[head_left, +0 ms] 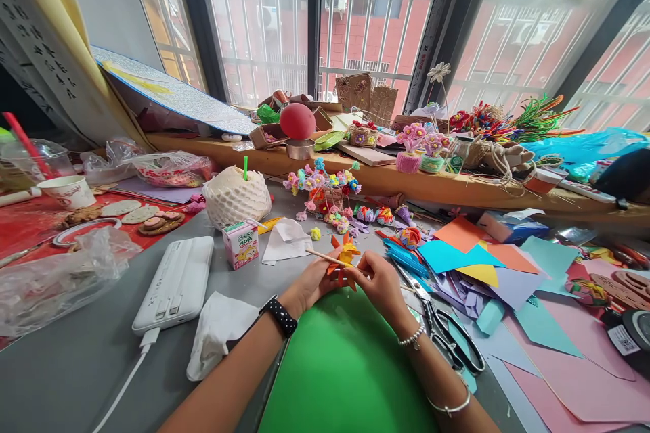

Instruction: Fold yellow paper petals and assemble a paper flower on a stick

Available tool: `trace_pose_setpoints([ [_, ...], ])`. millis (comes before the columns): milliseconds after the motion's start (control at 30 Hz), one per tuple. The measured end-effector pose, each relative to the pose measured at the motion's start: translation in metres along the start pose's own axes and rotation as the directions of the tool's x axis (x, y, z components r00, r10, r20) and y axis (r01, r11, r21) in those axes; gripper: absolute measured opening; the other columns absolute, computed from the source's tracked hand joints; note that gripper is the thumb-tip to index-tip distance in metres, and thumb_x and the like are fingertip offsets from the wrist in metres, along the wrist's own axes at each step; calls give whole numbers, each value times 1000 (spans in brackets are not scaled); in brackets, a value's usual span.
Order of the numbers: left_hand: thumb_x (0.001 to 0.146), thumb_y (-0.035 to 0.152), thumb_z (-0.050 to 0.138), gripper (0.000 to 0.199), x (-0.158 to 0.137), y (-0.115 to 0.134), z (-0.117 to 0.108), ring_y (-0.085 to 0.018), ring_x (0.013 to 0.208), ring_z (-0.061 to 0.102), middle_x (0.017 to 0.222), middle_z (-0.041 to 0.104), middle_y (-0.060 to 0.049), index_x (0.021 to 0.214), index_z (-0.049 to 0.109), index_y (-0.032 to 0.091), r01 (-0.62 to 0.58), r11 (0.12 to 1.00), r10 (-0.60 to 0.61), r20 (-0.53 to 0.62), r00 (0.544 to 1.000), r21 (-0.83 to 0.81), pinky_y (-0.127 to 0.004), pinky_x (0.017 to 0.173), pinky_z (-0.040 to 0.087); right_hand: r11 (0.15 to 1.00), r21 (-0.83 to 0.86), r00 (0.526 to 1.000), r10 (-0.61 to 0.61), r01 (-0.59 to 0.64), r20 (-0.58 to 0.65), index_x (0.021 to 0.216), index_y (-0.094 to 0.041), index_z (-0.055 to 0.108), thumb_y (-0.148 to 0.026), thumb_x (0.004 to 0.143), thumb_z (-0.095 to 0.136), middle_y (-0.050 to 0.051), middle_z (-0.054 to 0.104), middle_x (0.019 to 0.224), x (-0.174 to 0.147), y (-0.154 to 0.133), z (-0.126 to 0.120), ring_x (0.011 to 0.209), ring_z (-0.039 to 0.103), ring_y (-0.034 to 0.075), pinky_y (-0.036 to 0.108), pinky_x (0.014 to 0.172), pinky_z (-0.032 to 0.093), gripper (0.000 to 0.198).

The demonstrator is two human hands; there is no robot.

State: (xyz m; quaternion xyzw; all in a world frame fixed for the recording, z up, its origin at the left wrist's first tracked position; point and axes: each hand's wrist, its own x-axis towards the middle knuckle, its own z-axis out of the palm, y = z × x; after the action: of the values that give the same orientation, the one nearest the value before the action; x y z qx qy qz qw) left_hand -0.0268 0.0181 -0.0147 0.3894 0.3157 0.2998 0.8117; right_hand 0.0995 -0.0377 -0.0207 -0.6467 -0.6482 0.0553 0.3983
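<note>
In the middle of the head view, an orange and yellow paper flower [349, 254] is held above a green board [350, 365]. My left hand [317, 279] is closed around the flower's left and lower side. A thin wooden stick [325, 257] lies across the flower, its blunt end pointing up and left. My right hand [374, 277] pinches the stick near the flower's right side. Part of the stick is hidden behind my fingers. Black-handled scissors [441, 325] lie right beside my right wrist.
To the right spread coloured paper sheets [553, 352] and folded strips. A white power bank [175, 281] with a cable, a crumpled tissue [218, 331], a small drink carton [240, 244] and a coconut [237, 196] stand left. Behind are pompom flowers [322, 189] and a cluttered wooden sill [457, 189].
</note>
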Motion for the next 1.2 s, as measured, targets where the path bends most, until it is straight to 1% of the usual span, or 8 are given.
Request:
trace_pose_setpoints([
  [167,74,32,51,29,1,-2,-2,-14,68,59,81,63,-8,93,56,12,-11,1000,11,32,999,-1,-24,59,50,1000,3,1000,14,-14,8,55,-17,39,-50,71,49,-3,45,52,-1,-1,0,48,38,9,19,45,26,38],
  [433,73,29,52,24,-2,1,0,-14,67,60,76,63,-7,90,57,12,-7,1000,7,22,1000,-5,-22,59,49,1000,15,1000,19,-19,5,55,-17,40,-48,72,49,-2,45,52,-1,-1,0,48,38,9,19,45,27,36],
  [567,73,28,53,24,-2,1,1,-15,69,60,75,63,-7,91,56,12,0,1000,0,15,1000,-20,-23,59,50,1000,16,1000,1,-1,0,55,-18,39,-46,73,46,-2,44,51,-1,0,0,48,37,9,20,45,26,35],
  [700,73,31,53,25,-2,2,2,-15,67,60,74,63,-7,89,56,11,3,1000,-3,2,1000,-12,-23,57,50,1000,24,1000,4,-4,2,55,-18,39,-47,73,46,-3,44,51,-1,1,1,48,36,9,20,45,26,35],
  [900,73,30,53,25,-2,2,1,-13,62,59,74,63,-7,89,56,12,-2,1000,2,-2,1000,-7,-22,55,49,999,39,1000,12,-13,11,55,-18,39,-48,72,47,-3,43,52,-2,2,1,49,36,9,20,46,26,36],
  [1100,73,29,53,25,0,-1,0,-11,56,57,76,63,-6,92,56,13,-12,1000,12,10,1000,-24,-22,54,49,999,46,999,27,-28,24,54,-18,38,-50,72,46,-3,43,51,0,0,1,48,36,9,20,45,25,37],
  [1200,74,30,51,25,0,-1,0,-11,56,57,77,64,-6,92,57,12,-18,1000,18,22,1000,-16,-23,55,49,999,35,999,25,-25,26,54,-18,37,-50,72,47,-3,43,51,0,0,1,48,36,9,20,45,25,38],
])
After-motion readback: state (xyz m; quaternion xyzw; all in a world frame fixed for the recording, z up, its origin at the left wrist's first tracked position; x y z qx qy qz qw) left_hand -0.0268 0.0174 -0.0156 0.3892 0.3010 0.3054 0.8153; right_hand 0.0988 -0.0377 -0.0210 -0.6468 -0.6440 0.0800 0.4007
